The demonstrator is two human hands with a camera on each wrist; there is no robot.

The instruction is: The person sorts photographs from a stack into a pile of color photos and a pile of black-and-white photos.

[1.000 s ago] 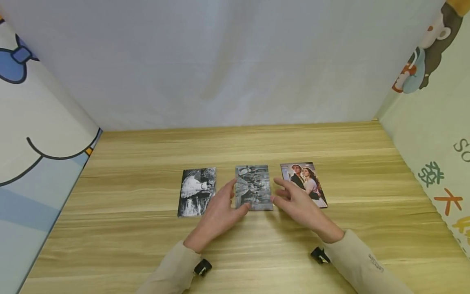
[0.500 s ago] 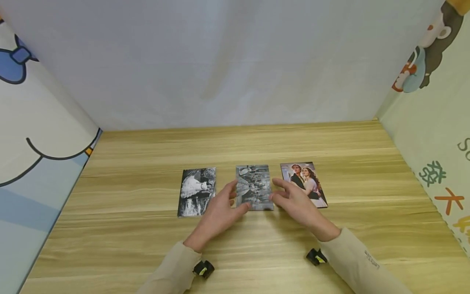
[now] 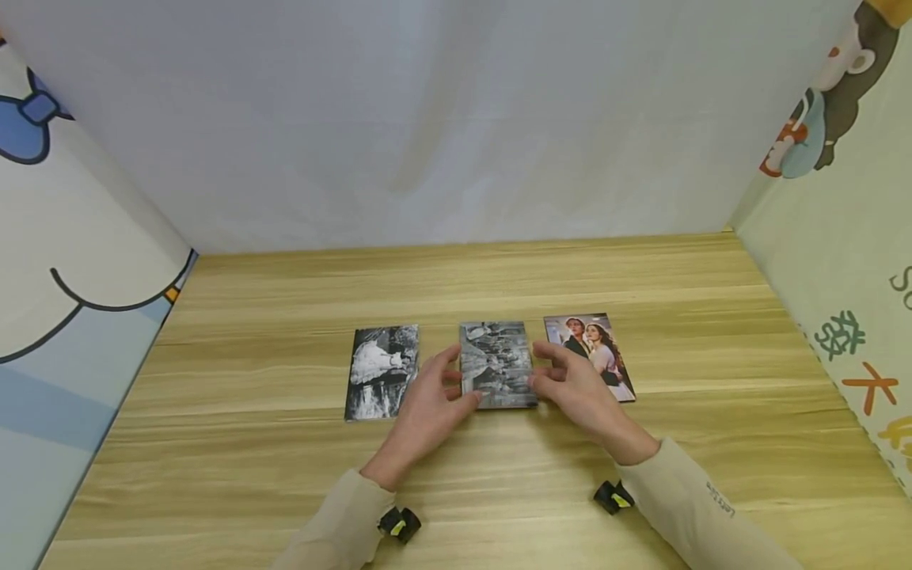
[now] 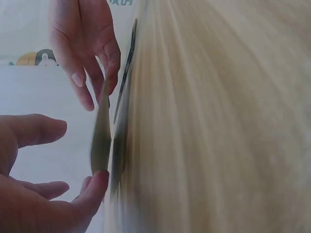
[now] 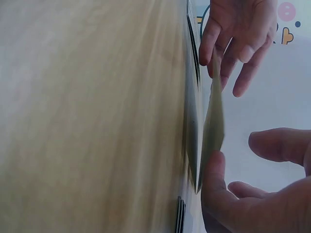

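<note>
While our hands (image 3: 509, 392) pinch the middle photo (image 3: 496, 360) at nine and three o'clock, it lifts evenly off the tabletop (image 3: 456, 277).

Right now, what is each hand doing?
Left hand: pinches the middle photo at its left edge.
Right hand: pinches the same photo at its right edge.
</note>
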